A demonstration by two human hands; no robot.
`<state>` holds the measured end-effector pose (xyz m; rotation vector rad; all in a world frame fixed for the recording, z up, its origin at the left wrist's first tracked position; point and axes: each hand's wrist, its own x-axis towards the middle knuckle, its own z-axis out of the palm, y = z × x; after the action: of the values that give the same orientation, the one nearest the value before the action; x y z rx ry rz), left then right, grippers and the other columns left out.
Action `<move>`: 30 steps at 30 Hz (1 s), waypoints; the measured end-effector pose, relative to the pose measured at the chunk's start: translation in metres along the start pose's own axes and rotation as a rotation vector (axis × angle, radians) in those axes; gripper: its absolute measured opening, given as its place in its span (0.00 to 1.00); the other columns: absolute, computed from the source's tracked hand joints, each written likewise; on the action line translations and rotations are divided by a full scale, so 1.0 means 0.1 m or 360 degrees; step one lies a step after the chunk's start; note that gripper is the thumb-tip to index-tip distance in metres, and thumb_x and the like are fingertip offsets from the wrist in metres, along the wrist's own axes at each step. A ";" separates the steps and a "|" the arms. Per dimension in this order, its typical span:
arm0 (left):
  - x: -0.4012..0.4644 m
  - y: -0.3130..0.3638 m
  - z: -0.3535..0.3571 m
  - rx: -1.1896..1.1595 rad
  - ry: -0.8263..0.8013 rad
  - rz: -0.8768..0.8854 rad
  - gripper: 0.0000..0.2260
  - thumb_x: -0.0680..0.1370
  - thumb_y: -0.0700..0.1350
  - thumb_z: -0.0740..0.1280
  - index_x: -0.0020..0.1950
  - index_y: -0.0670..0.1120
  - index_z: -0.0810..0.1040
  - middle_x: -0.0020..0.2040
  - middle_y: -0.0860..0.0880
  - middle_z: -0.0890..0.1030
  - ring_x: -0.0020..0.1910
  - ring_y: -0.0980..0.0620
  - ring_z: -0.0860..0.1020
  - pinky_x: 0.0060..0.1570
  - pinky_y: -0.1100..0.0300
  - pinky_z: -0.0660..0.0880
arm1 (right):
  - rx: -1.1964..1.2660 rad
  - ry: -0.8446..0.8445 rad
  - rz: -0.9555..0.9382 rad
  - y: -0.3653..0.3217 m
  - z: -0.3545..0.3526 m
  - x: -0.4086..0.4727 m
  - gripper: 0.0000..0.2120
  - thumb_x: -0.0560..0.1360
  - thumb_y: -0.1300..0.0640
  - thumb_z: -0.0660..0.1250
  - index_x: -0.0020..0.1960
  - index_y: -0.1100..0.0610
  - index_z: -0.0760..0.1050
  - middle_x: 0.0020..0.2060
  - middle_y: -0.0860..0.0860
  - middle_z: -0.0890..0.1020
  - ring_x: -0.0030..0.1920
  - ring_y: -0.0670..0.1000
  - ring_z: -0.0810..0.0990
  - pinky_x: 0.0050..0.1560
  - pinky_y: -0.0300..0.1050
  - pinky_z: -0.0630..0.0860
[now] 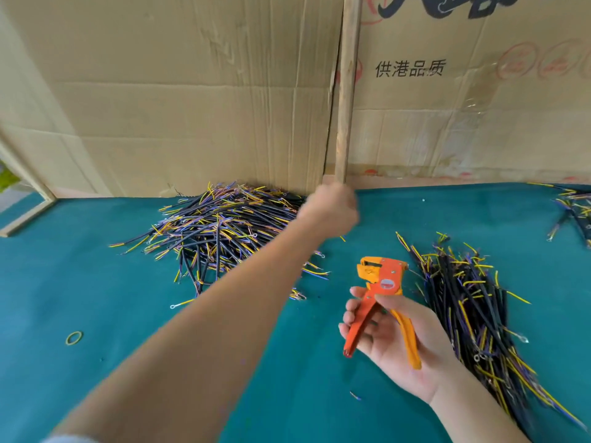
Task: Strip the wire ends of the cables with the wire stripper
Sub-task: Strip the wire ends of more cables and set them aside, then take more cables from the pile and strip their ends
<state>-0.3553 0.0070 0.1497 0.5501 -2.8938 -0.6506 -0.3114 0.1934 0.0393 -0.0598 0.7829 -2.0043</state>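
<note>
My right hand (393, 343) lies palm up and holds the orange wire stripper (380, 298). The tool's jaws point away from me and its handles are spread. A long bundle of black cables (473, 314) with yellow and purple wire ends lies just right of that hand. My left arm stretches far forward. My left hand (331, 209) is blurred, at the right edge of a big loose pile of cables (224, 225) by the back wall. I cannot tell whether it holds a cable.
A green cloth (112, 298) covers the table. Cardboard sheets (192, 91) form the back wall, with a wooden stick (347, 91) leaning on them. Another cable heap (575, 212) lies at the far right. A rubber band (74, 337) lies at the left.
</note>
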 end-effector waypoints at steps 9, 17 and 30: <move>-0.03 -1.27 0.03 0.0715 0.0085 0.0025 0.14 0.81 0.40 0.63 0.63 0.51 0.81 0.61 0.47 0.75 0.64 0.42 0.70 0.54 0.49 0.75 | 0.0130 0.0103 -0.0131 -0.10 0.04 0.00 0.23 0.63 0.64 0.72 0.58 0.67 0.78 0.44 0.64 0.81 0.40 0.64 0.83 0.45 0.60 0.83; 0.04 -1.13 -0.04 0.0838 -0.0006 0.0086 0.12 0.79 0.34 0.62 0.55 0.48 0.79 0.56 0.44 0.80 0.54 0.39 0.79 0.43 0.53 0.70 | 0.0148 0.0096 -0.0078 -0.11 0.04 -0.01 0.26 0.61 0.64 0.74 0.59 0.67 0.78 0.44 0.65 0.81 0.41 0.64 0.83 0.46 0.60 0.83; -1.11 -0.26 0.34 -0.1718 0.0439 0.0084 0.08 0.79 0.34 0.68 0.54 0.44 0.82 0.33 0.47 0.76 0.27 0.53 0.76 0.31 0.57 0.78 | 0.0061 0.0110 -0.0108 -0.15 0.03 -0.03 0.24 0.63 0.62 0.74 0.58 0.67 0.78 0.44 0.65 0.81 0.40 0.63 0.82 0.45 0.59 0.83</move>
<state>-0.2508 0.0398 0.1034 0.3397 -1.8761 -1.7392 -0.3202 0.1993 0.0501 0.0048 0.7953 -2.0945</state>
